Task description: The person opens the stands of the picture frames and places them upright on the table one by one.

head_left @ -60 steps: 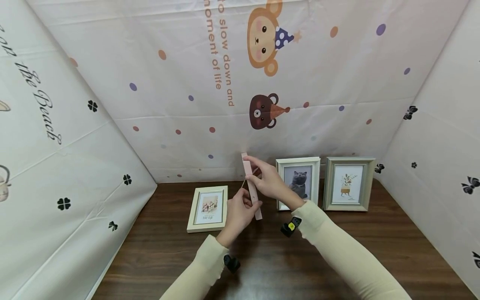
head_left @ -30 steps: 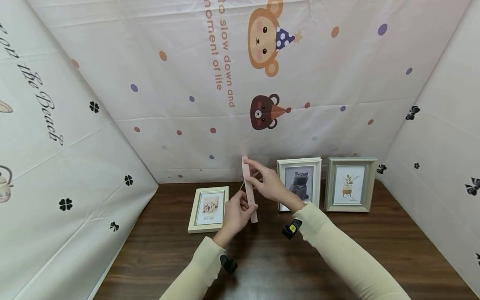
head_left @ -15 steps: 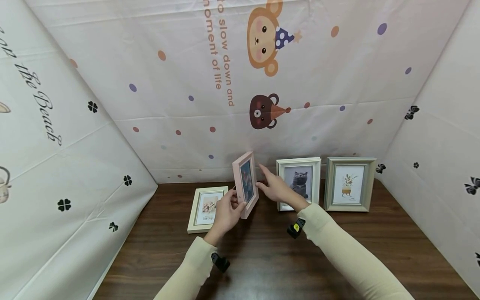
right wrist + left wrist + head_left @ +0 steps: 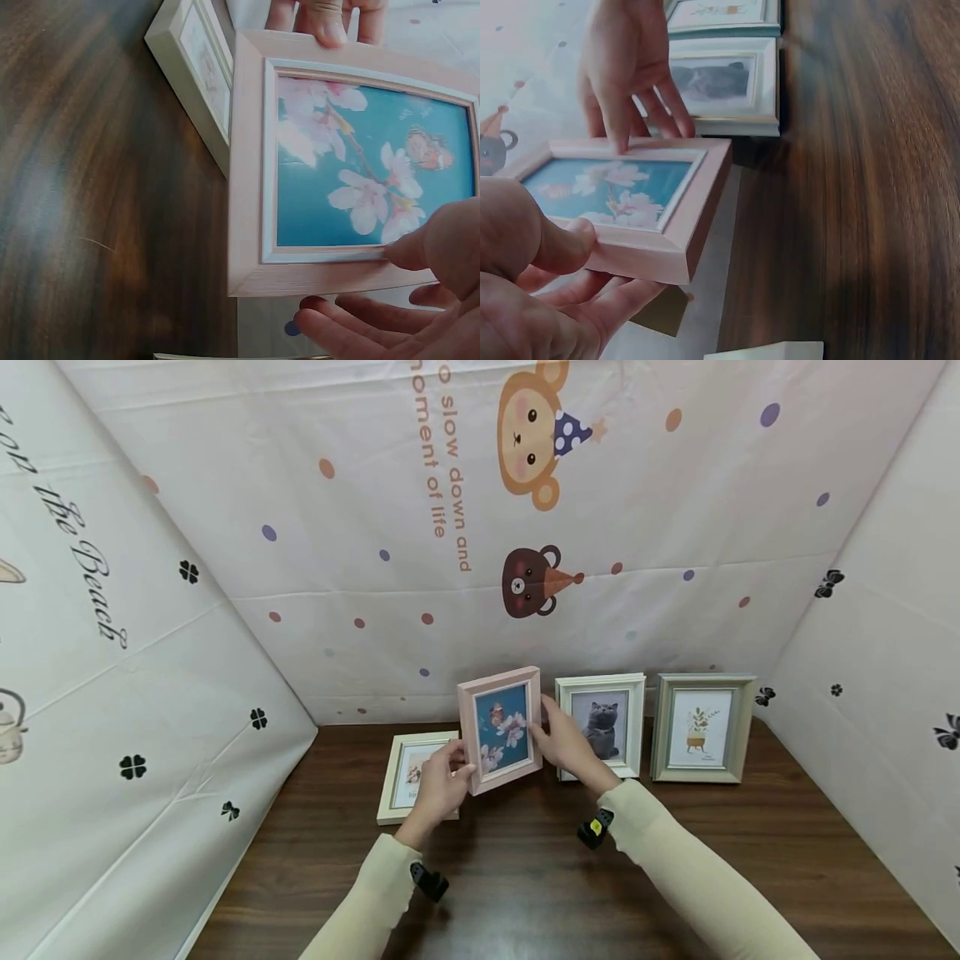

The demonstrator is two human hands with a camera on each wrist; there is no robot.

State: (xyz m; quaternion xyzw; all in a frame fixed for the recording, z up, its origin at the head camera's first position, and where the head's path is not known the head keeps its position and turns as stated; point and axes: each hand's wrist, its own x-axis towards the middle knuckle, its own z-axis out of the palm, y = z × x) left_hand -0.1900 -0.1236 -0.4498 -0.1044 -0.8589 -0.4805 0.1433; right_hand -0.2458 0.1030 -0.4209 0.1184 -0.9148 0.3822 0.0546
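In the head view we get bright, even light on the white printed fabric backdrop, with a soft sheen on the dark brown wood-grain tabletop. Through the left wrist camera we see milky haze and soft focus, the grey cat photo indistinct. From the right wrist, we notice whitish glare bleaching petals on the teal blossom print inside the pink rectangular picture frame.

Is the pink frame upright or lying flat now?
Upright, tilted: in the head view the pink frame faces the camera, bottom edge slanting, gripped by the left hand. Whether it touches the table, I cannot tell.
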